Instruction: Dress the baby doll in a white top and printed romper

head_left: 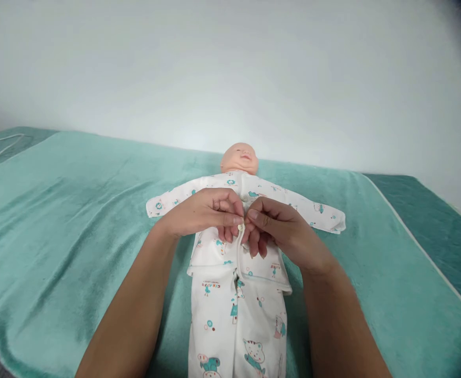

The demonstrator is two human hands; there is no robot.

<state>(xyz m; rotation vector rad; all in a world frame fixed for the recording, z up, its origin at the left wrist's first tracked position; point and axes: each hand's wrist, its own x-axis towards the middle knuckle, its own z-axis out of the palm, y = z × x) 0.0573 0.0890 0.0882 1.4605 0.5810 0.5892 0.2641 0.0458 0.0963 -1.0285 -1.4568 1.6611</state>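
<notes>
A baby doll [241,156] lies on its back, its head toward the wall. It wears a white printed baby shirt [210,257] with both sleeves spread out, and matching printed trousers [218,325]. Over the chest, my left hand [215,212] pinches the shirt's front edge between thumb and fingers. Opposite it, my right hand [272,223] pinches the other side of the front edge, the fingertips of both hands nearly meeting. A small pale button [240,227] shows just below the left thumb. Below the hands, the shirt front hangs slightly apart near the hem.
A teal blanket [76,226] with soft wrinkles covers the surface under the doll. A darker teal cover [423,220] shows at the right. Behind stands a plain pale wall [230,68]. A white cord-like loop [6,142] lies at the far left.
</notes>
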